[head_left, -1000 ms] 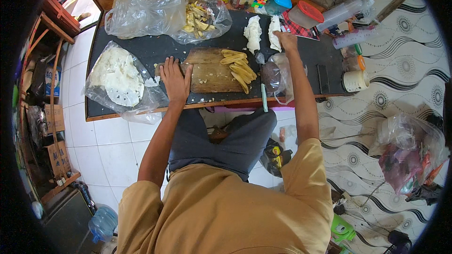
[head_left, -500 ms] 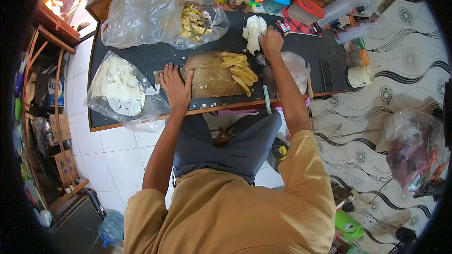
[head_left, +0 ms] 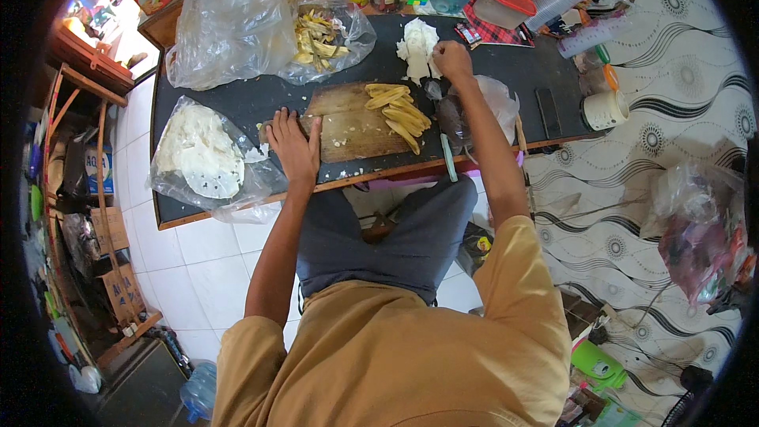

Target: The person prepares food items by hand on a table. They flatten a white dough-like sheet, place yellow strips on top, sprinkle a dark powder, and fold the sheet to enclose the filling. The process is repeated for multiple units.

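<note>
The right hand [head_left: 452, 59], fingers curled shut, touches the white dough [head_left: 417, 47] at the table's [head_left: 514, 79] far side, dough just left of it. The left hand [head_left: 294, 146] lies flat, fingers spread, on the board [head_left: 348, 122], farther off.

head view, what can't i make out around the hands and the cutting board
- Right hand: fist closed beside the white pile; anything in its grip is hidden by the fingers.
- Left hand: covers the wooden cutting board edge beneath.
- Dark bag: contents hidden by the right forearm.
- White pile: too small to identify.
</note>
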The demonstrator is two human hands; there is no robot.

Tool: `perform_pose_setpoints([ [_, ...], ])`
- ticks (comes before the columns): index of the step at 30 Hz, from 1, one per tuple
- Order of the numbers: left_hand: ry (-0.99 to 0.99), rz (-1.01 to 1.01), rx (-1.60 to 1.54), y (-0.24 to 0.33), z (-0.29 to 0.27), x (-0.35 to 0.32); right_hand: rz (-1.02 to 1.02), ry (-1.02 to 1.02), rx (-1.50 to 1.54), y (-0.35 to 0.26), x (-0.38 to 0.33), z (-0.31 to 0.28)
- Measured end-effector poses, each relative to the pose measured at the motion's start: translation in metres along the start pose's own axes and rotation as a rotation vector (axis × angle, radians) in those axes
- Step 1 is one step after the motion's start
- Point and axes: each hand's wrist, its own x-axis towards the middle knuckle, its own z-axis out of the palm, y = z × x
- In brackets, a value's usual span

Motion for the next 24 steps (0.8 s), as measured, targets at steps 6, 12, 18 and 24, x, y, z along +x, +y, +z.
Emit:
perform_pose_setpoints([
  [6,-0.002,-0.007,0.012,0.001,0.0,-0.002,0.013,0.342,0.353,-0.007,-0.038,-0.035],
  [12,0.054,0.006,-0.029,-0.002,0.004,-0.004,0.086,0.236,0.903,-0.065,-0.182,-0.019],
  [18,0.086,0.121,-0.393,0.021,-0.034,-0.014,0.418,-0.186,1.271,-0.131,-0.301,0.001],
  [24,-0.361,-0.36,-0.982,0.078,-0.091,-0.102,0.464,-0.062,1.225,-0.133,-0.33,0.002],
])
